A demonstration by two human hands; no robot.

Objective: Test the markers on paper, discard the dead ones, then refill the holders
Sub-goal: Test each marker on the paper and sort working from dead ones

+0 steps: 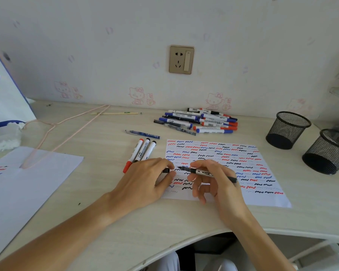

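A pale wooden desk [110,192] is sitting against a wall papered with faint cartoon cats, seen from the wearer's head looking down.

The right hand's fingertips [194,165] are pinching a black pen [204,173] near its exposed tip, with the lower fingers curling loosely beneath the barrel. The left hand's fingertips [169,166] are pinching a small black cap [166,170] just beside that tip. The right hand [217,182] is hovering over the test paper [262,169], wrist angling in from the lower right; the left hand [145,180] is lying palm down at the sheet's left edge, forearm resting across the desk.

The sheet is nearly filled with red, blue and black squiggles. The pen seems to be getting uncapped for a test or recapped after one; I cannot tell which. Next, it needs sorting.

Three markers [141,153] are lying left of the paper, a marker pile [200,120] behind it, and two mesh holders [288,130] are standing empty at right.
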